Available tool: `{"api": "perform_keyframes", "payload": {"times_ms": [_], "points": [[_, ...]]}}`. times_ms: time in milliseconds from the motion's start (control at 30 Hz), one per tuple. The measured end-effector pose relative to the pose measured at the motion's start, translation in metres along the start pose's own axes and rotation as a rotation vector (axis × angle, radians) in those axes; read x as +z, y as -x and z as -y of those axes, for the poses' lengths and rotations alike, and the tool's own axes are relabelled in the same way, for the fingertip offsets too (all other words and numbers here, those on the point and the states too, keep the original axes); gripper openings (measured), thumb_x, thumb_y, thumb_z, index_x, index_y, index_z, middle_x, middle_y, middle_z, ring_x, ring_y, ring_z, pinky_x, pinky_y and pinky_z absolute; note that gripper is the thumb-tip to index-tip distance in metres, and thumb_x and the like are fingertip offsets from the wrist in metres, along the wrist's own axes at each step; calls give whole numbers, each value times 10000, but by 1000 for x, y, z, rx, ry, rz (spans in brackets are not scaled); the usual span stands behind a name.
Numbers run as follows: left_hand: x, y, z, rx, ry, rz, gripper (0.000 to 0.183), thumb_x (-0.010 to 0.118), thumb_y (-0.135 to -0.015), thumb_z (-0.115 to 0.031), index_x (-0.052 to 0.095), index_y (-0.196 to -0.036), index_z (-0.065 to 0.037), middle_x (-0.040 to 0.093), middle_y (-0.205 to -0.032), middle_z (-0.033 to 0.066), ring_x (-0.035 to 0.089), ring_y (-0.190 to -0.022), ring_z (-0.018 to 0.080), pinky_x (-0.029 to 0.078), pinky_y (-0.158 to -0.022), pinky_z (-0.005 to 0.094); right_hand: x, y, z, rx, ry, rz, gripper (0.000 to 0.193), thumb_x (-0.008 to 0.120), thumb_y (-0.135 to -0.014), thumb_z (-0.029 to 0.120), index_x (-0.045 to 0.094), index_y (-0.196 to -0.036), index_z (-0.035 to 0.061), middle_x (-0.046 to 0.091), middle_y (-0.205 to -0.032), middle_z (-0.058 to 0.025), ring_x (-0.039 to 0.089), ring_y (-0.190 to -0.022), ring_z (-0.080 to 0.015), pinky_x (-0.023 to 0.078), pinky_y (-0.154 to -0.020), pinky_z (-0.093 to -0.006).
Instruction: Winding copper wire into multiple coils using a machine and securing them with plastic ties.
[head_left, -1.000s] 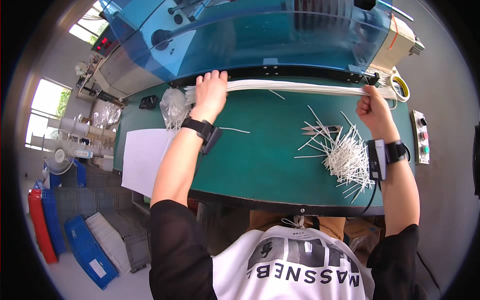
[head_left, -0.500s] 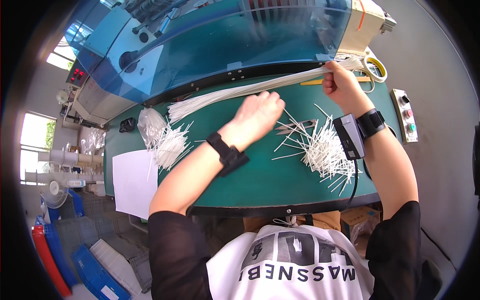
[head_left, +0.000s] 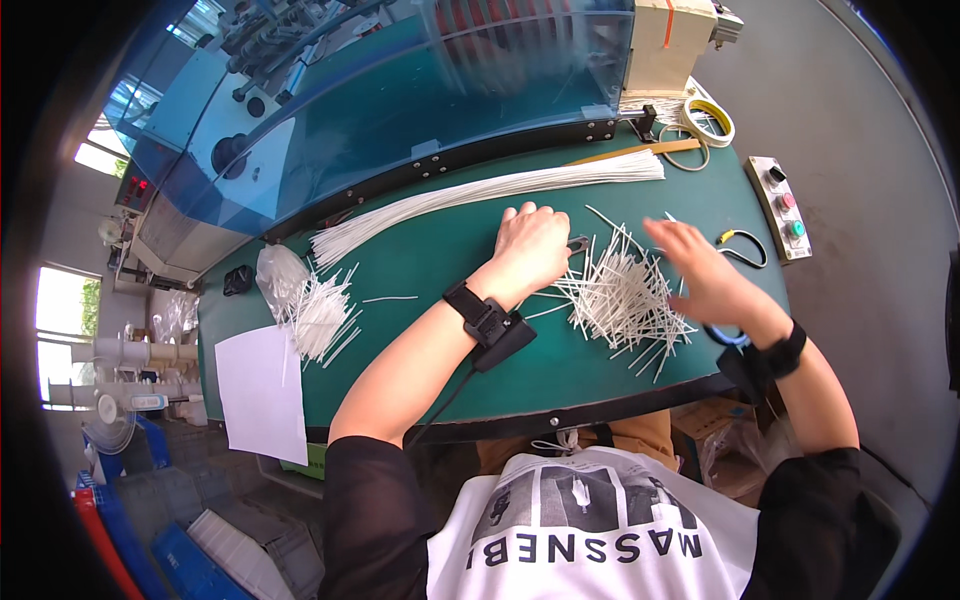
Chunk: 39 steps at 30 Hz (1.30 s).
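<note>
My left hand [head_left: 533, 245] is closed over the middle of the green table, fingers curled; what they hold is hidden. A small grey metal piece [head_left: 578, 243], apparently part of the scissors, shows beside its thumb side. My right hand [head_left: 712, 280] is open, fingers spread and slightly blurred, holding nothing just right of a loose pile of short white strips [head_left: 625, 300]. Beyond both hands a long bundle of thin white strips [head_left: 480, 190] lies across the table, touched by neither. A second pile of short white strips [head_left: 325, 315] spills out by a clear plastic bag [head_left: 281, 275] on the left.
A machine with a blue clear cover [head_left: 400, 110] stands along the far side. Tape rolls [head_left: 709, 122] and a yellow strip [head_left: 610, 154] lie far right, near a button box [head_left: 780, 208]. A white sheet [head_left: 260, 395] is at left; a cable loop [head_left: 745, 242] lies at right.
My right hand has let go of the long bundle's right end and come back toward me, opening. The bundle now rests on the table. My left hand has moved over where the scissors lay.
</note>
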<state>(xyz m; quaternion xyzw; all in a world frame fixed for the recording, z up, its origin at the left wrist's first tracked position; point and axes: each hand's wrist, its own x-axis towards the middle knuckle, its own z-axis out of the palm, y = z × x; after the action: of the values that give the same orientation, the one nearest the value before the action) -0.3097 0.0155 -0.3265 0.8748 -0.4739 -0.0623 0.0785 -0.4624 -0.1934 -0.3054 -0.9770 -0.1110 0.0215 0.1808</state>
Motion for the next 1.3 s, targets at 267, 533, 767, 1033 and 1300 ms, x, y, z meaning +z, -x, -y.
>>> {"api": "perform_keyframes", "payload": {"times_ms": [267, 533, 767, 1033, 1300], "points": [[-2, 2, 24, -8, 226, -89, 208, 554, -797, -131, 655, -965, -61, 672, -845, 129, 610, -895, 319, 432, -864, 420, 6, 15, 17, -3, 238, 210, 1157, 845, -508, 432, 254, -1431, 62, 247, -1461, -234, 178, -1389, -356, 134, -1141, -451], [7, 54, 37, 48, -137, -192, 109, 562, -786, -43, 615, -879, -60, 607, -886, 68, 567, -893, 259, 430, -780, 383, 36, 0, 18, -149, 146, -72, 658, 698, -744, 295, 455, -1289, 17, 412, -1346, -211, 342, -1300, -356, 267, -1075, -467], [13, 79, -10, -60, 217, -345, 551, 687, -773, -318, 497, -1214, -49, 454, -1269, 192, 410, -1206, 347, 343, -991, 444, 63, 12, 44, -136, -2, -285, 506, 699, -665, 71, 520, -1130, -16, 455, -1172, -216, 421, -1204, -397, 372, -1001, -462], [27, 102, -60, 51, 234, -167, 885, 714, -699, -510, 348, -1383, -84, 298, -1420, 228, 288, -1313, 410, 265, -1026, 561, 49, -8, 54, 66, 122, -177, 1003, 827, -548, 309, 338, -1383, 47, 239, -1456, -198, 195, -1364, -398, 198, -1048, -600], [30, 156, -34, 16, 211, -360, 461, 702, -730, -166, 559, -1156, -64, 536, -1208, 129, 465, -1160, 317, 399, -968, 422, 88, -31, 105, -160, -2, -175, 739, 760, -610, 215, 461, -1246, -12, 381, -1356, -235, 343, -1290, -409, 305, -1052, -498]]}}
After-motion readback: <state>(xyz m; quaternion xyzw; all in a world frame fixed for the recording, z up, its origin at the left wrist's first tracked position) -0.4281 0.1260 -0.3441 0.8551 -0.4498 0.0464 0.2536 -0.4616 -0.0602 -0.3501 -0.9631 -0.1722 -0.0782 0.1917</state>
